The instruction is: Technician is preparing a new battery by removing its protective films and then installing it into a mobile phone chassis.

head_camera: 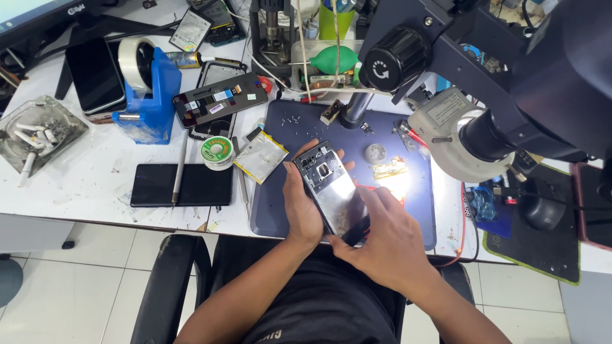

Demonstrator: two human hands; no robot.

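Seated person at a white repair bench, seen from above. Left hand [301, 207] cradles an opened smartphone with its back cover off, dark frame and shiny metal inner plate showing [333, 191]; the palm lies under the phone's left edge, fingers curled round behind it, fingertips showing past its top edge. The phone is held tilted, top end away from the body, above the near part of a dark blue-grey rectangular work mat [280, 216]. Right hand [386, 239] rests on the phone's lower right corner, fingers bent onto the edge, thumb beneath; it grips the phone's bottom end. Whether any small tool sits between those fingers cannot be told

On the mat, beyond the phone: a small round clear dish [375, 153], a scrap of gold-coloured foil [390, 169] beside a bright pool of lamp light, and a silver flat battery pouch [260, 156] lying across the mat's left edge. A black stereo microscope with a white ring lamp [456, 137] overhangs the mat's right side. Left of the mat: a green-labelled reel of solder wick [217, 151], a black slab-shaped phone lying flat [182, 185] with a thin grey rod [178, 169] across it, a blue tape dispenser carrying a white roll [148, 89], and a clear glass ashtray holding cigarette butts [35, 134]
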